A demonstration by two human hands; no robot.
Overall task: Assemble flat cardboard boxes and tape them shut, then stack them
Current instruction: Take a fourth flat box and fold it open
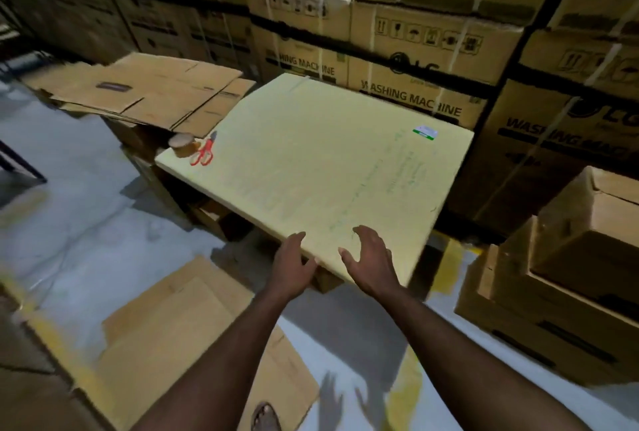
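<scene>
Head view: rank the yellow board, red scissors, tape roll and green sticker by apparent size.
Yellow board
Red scissors and tape roll, too alike to rank
Green sticker, slightly smaller, though farther away

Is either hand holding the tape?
No: tape sits beside scissors on the board; left hand and right hand are at its near edge.
</scene>
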